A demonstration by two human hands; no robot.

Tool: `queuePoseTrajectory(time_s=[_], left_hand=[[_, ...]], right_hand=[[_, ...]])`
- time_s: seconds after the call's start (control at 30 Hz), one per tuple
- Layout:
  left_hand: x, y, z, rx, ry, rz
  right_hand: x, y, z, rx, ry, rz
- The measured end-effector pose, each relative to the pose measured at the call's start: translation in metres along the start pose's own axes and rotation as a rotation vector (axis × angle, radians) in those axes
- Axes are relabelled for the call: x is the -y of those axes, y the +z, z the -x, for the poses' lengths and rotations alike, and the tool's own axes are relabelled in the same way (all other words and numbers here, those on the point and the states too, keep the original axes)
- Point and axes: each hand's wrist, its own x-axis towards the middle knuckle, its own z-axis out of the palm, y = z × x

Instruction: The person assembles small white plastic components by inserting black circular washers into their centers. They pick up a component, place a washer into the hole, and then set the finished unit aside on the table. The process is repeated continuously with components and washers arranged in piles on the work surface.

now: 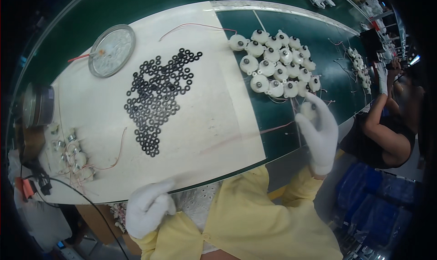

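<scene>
My right hand (321,135), in a white glove, holds a small white round motor (308,110) between thumb and fingers at the near side of a cluster. That cluster is made up of several similar white motors (271,54), set close together on the green mat, each with a dark shaft piece in its middle. A reddish wire trails leftward from near the held motor, blurred in part. By the table's front edge, my gloved left hand (148,210) is slightly blurred, its thumb and forefinger apart with nothing visible between them. Many black rings (157,89) lie spread over the white sheet (205,123).
A round clear dish (112,50) with whitish paste and a red stick (79,58) stands at the back left. Wired motors (75,157) and a dark round container (38,105) are at the left. Another person (387,132) works at the right, beside more motors (359,69).
</scene>
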Motion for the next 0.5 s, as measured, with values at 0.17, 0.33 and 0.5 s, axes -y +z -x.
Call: queuePoseTrajectory(time_s=[0.17, 0.33, 0.5], left_hand=[[0.006, -0.013, 0.011, -0.297, 0.064, -0.094], [0.001, -0.012, 0.013, -0.438, 0.077, -0.129], [0.002, -0.013, 0.012, -0.491, 0.142, -0.146]], right_hand=[[-0.039, -0.039, -0.017, -0.026, -0.172, 0.317], [-0.054, -0.035, -0.015, -0.094, -0.108, 0.12], [-0.065, -0.034, -0.017, -0.199, -0.043, 0.112]])
